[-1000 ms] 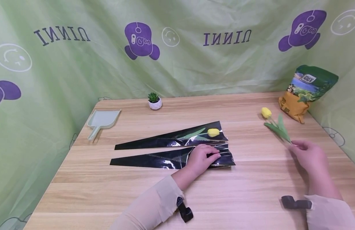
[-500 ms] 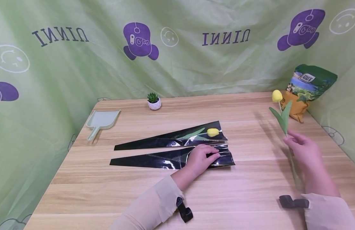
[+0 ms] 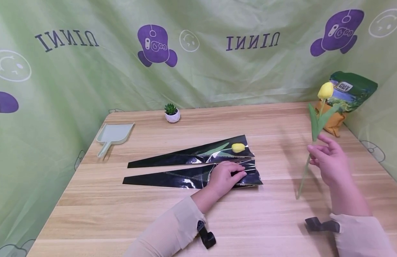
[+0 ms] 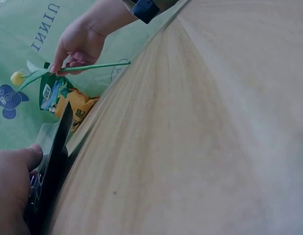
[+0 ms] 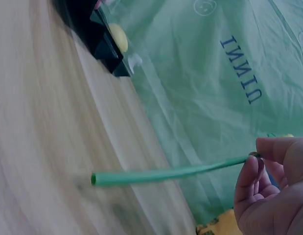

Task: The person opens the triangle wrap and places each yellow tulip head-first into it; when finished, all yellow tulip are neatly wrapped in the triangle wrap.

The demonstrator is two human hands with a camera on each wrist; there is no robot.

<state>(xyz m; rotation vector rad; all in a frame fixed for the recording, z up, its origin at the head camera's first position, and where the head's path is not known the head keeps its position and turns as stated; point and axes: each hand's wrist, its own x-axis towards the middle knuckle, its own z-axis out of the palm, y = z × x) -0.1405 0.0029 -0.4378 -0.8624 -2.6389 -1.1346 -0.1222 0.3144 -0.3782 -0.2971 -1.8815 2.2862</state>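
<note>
In the head view my right hand (image 3: pixel 331 162) pinches the green stem of a yellow tulip (image 3: pixel 314 128) between thumb and fingers. The bloom points up and away; the bare stem end (image 5: pixel 166 175) hangs below the hand, above the table. My left hand (image 3: pixel 225 176) lies over the wide end of the nearer black flower sleeve (image 3: pixel 172 180), thumb and forefinger at its clear film. In the left wrist view that sleeve (image 4: pixel 61 139) stands edge-on beside the thumb. Just behind lies a second black sleeve (image 3: pixel 172 159) with another yellow tulip (image 3: pixel 238 147) inside.
A pale dustpan (image 3: pixel 114 134) lies at the table's left. At the back edge stands a small potted succulent (image 3: pixel 172 113). Behind the raised tulip, a green and orange bag (image 3: pixel 356 92) leans at the back right. A green printed curtain (image 3: pixel 211 78) surrounds the wooden table (image 3: pixel 137 221).
The right hand has lifted the tulip from low over the table, turned it more upright and brought it slightly left. My left hand has stayed on the nearer sleeve.
</note>
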